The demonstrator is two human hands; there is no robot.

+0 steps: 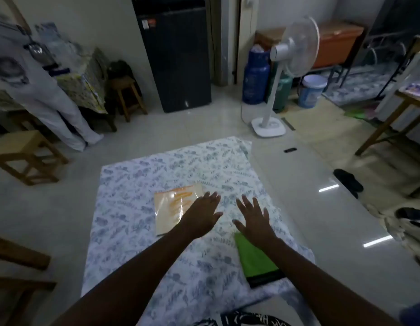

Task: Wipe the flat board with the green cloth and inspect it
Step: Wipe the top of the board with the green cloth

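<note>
White cotton sheet with blue leaf print spread flat on glossy pale tile floor, a few soft wrinkles, near edge cut off by the frame bottom. Flat rectangular board, cream with orange markings and a shiny glare-catching surface, lies left of the sheet's centre; its right part is hidden under the left hand, markings too blurred to read. Left hand open, fingers spread, palm down over the board's right edge, grasping nothing; contact cannot be told. Right hand also open and empty, fingers splayed, over the bare sheet just right of the left hand. Folded green cloth with a dark band at its near end lies on the sheet toward its right edge, far end partly covered by the right wrist. Both bare forearms reach in from the bottom. Beyond the sheet: white plastic pedestal fan, dark tall fridge, blue gas cylinder, lidded pale-blue plastic bucket (contents hidden), wooden stool at left
</note>
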